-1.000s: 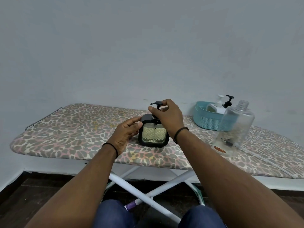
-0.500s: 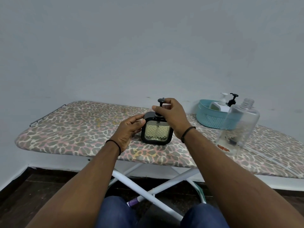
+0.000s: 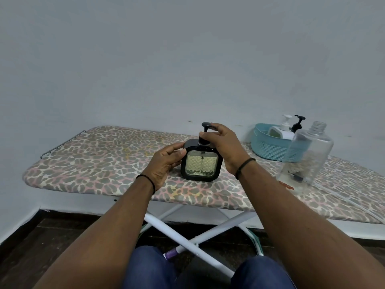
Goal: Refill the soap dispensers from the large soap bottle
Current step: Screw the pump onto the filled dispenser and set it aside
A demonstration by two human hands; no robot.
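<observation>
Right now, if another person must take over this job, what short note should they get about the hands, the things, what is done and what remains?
Left hand holds the side of the black square soap dispenser, upright on the ironing board. Right hand grips its pump head.
Large clear soap bottle stands uncapped to the right, looking nearly empty.
Two more dispensers sit in the teal basket.
Done: cannot tell whether this one is filled.
Left: settle this pump; handle the basket's two.
</observation>
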